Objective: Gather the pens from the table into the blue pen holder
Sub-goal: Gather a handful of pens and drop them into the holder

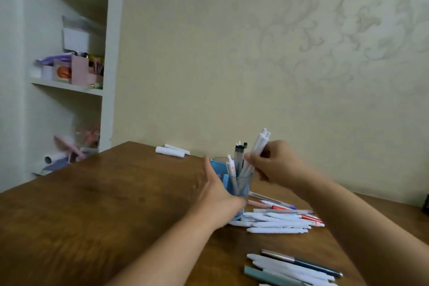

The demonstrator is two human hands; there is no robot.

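Note:
The blue pen holder [241,184] stands on the wooden table [104,204] with several pens upright in it. My left hand [216,190] lies against its left side, fingers straight along the wall. My right hand [276,165] grips a bundle of white pens [261,144], their lower ends inside the holder's rim. A pile of white and coloured pens [281,222] lies just right of the holder. Nearer me, several more pens [294,267], white, dark blue and grey-green, lie at the lower right.
Two white pens [171,151] lie at the table's far edge by the wall. A white shelf unit [69,65] with boxes and clutter stands at the left. The patterned wall runs close behind the table.

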